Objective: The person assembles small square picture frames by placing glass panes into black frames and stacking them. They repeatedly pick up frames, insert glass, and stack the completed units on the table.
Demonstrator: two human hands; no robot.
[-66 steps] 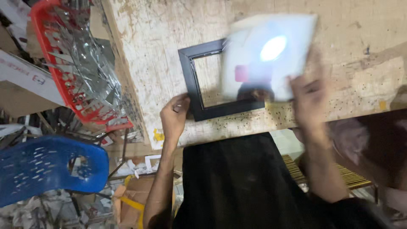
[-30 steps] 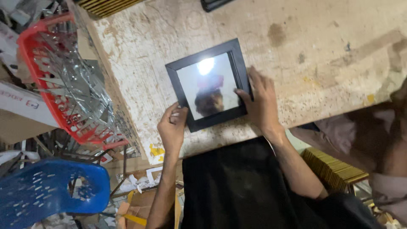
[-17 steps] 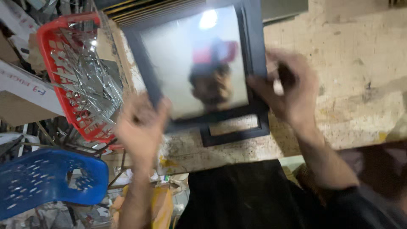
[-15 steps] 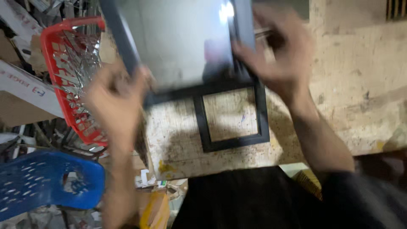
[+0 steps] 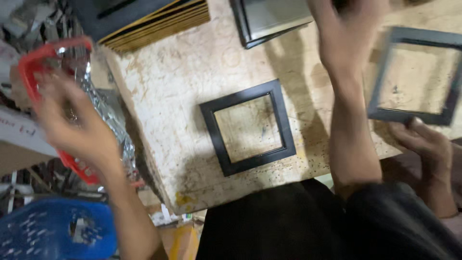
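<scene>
I take the empty black frame as my landmark. It lies flat on the counter, near the near edge, and nothing touches it. It is square, so it has no real long side; it is only turned a little against the counter edge.

My left hand is well to the left of this frame, off the counter, in front of the red basket. It is blurred, but the fingers look loosely spread and I see nothing in them.

My right hand is beyond the frame and to its right, raised over the counter, just beside a glazed frame at the far edge. The picture cuts the fingers off and blur hides the rest, so I cannot tell whether it is spread or pinching.

So the empty frame sits between my two hands, and my right forearm passes closer to it than my left.

Further right of the landmark, another person's hand holds a second black frame by its lower edge.
</scene>
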